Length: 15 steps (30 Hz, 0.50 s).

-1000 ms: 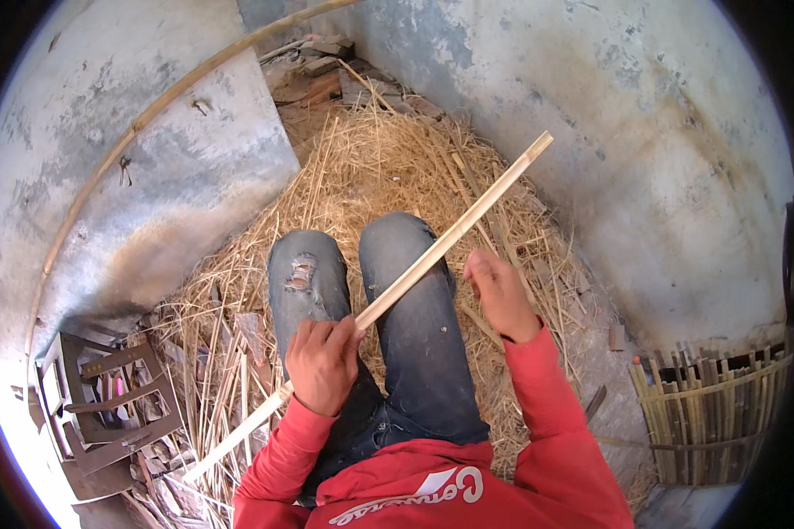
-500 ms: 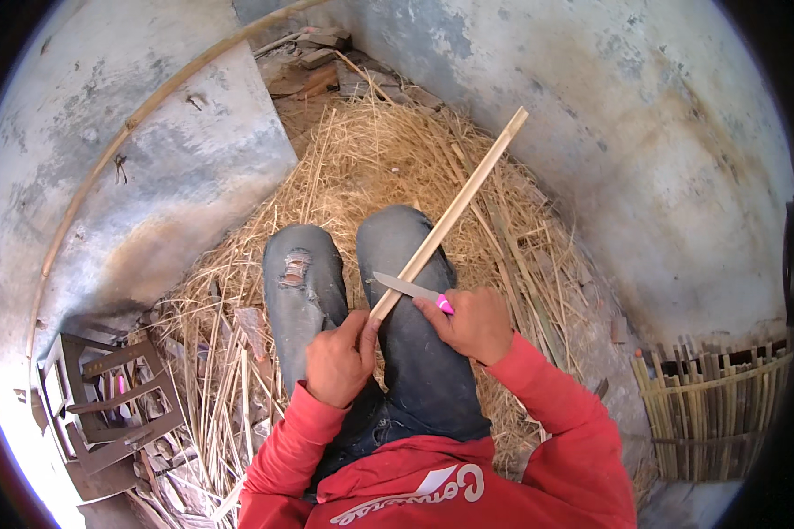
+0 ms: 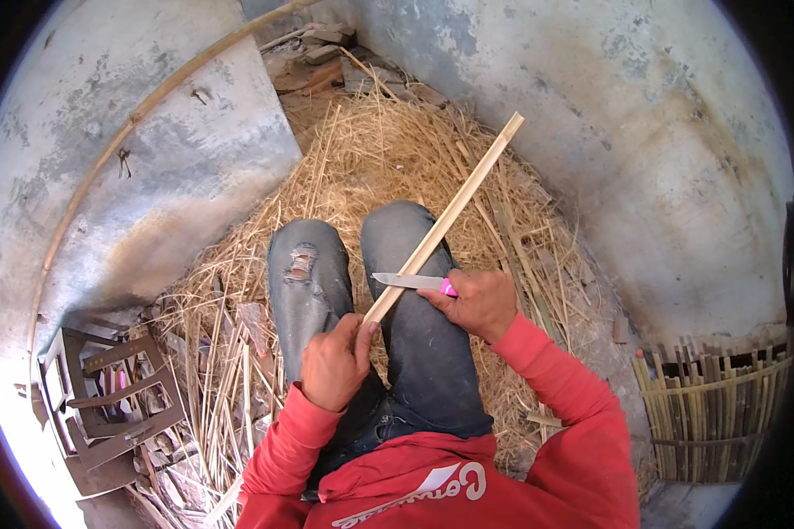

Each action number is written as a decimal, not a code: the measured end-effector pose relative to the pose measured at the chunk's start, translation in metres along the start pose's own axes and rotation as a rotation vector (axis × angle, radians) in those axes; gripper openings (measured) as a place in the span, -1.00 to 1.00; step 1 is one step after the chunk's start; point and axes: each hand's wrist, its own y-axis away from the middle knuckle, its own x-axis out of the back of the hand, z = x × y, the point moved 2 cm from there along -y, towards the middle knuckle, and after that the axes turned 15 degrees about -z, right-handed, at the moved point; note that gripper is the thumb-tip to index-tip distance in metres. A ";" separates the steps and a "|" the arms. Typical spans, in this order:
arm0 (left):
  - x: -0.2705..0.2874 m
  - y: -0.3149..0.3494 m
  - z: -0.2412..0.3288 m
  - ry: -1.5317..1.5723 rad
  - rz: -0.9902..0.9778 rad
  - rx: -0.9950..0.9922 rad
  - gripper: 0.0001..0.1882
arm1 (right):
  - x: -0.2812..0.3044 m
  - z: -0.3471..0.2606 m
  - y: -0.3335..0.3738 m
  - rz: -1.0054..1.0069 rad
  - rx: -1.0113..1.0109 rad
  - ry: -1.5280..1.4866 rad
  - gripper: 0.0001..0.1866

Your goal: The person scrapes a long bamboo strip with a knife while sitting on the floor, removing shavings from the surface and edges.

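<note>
A long, pale split bamboo strip (image 3: pixel 457 207) slants across my right thigh, its far end pointing up and to the right. My left hand (image 3: pixel 333 360) pinches the near end between thumb and fingers. In my right hand (image 3: pixel 478 302) is a knife (image 3: pixel 409 280) with a pink handle, mostly hidden by the closed fingers. Its blade lies across the strip a little above my left hand, tip pointing left. Whether the edge bites into the strip cannot be made out.
Shavings and thin strips (image 3: pixel 370 141) cover the floor ahead and around my legs. A brown slatted frame (image 3: pixel 119 397) stands at the left, a bamboo-slat basket (image 3: pixel 715 414) at the right. A bent pole (image 3: pixel 132 119) runs along the left wall; stained walls close in both sides.
The knife blade has turned to lie more level across the strip. My left hand and the strip's near end have shifted slightly down and left.
</note>
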 end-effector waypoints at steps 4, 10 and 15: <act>-0.002 -0.008 0.002 -0.019 0.026 0.002 -0.83 | 0.011 -0.017 0.000 -0.109 -0.013 -0.007 -0.36; -0.010 -0.013 0.001 0.054 0.050 0.005 -0.82 | 0.010 -0.013 0.005 -0.271 -0.058 -0.048 -0.40; -0.009 -0.011 -0.004 0.009 0.079 -0.019 -0.82 | 0.010 0.002 -0.006 -0.221 -0.059 -0.036 -0.42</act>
